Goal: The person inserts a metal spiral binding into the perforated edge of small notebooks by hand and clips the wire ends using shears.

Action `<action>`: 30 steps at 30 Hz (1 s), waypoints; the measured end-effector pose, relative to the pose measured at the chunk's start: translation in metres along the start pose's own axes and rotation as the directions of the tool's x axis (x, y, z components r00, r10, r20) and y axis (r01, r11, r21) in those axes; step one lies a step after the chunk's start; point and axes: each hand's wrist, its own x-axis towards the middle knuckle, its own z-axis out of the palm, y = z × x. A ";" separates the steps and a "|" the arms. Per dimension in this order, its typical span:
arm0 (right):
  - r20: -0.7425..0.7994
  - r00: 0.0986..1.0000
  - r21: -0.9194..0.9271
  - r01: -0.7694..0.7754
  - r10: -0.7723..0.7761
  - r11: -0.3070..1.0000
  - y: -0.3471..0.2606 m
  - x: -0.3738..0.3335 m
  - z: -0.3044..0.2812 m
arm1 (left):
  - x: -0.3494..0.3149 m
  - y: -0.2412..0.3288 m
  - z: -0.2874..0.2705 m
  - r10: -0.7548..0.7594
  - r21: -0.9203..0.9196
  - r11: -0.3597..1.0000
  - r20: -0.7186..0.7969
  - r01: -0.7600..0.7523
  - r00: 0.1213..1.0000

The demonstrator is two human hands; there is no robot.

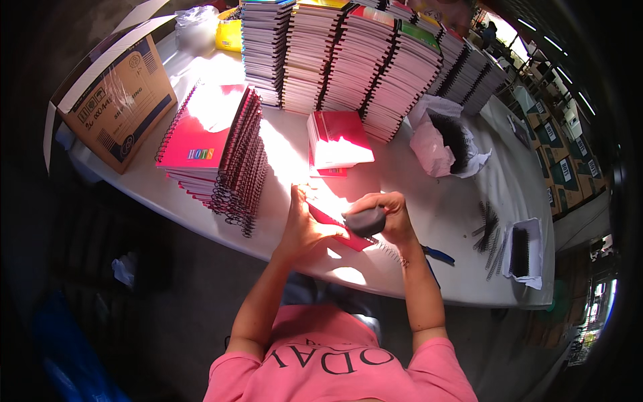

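Note:
My left hand [305, 224] grips a red-covered book [353, 241] near the table's front edge, with fingers along its far side and the thumb across the cover. Closed around a dark, rounded hand tool [366, 222], my right hand [400, 216] works at the book's right edge. The tool's working end is hidden, so its exact kind does not show. From that edge a thin wire spiral coil [390, 253] sticks out below my right hand. Strong sunlight washes out part of the book. Beside my right wrist lie blue-handled pliers [438, 254].
Red spiral-bound books [201, 144] are stacked at left, beside a cardboard box [124, 100]. Ahead sit a smaller red book pile [340, 137] and tall book stacks [362, 60]. Loose black coils [492, 234], a coil box [526, 253] and a paper-lined container [432, 144] stand at right.

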 end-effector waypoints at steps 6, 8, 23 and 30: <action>-0.027 0.999 -0.148 0.025 -0.029 0.989 -0.001 0.010 0.006 | -0.001 -0.022 -0.001 -0.246 -0.308 0.913 0.102 0.266 0.964; 0.091 0.991 -0.214 0.115 -0.098 0.970 -0.023 0.012 0.027 | -0.011 -0.026 -0.002 -0.306 -0.325 0.890 0.091 0.318 0.948; -0.550 0.829 -0.790 -0.556 0.102 0.258 -0.002 -0.196 -0.047 | -0.007 0.033 -0.006 -0.168 -0.338 0.936 -0.176 0.101 0.970; -0.632 0.773 -0.512 -0.362 -0.057 0.779 -0.040 -0.143 0.027 | -0.016 0.061 0.021 0.097 -0.084 0.987 -0.347 -0.134 0.933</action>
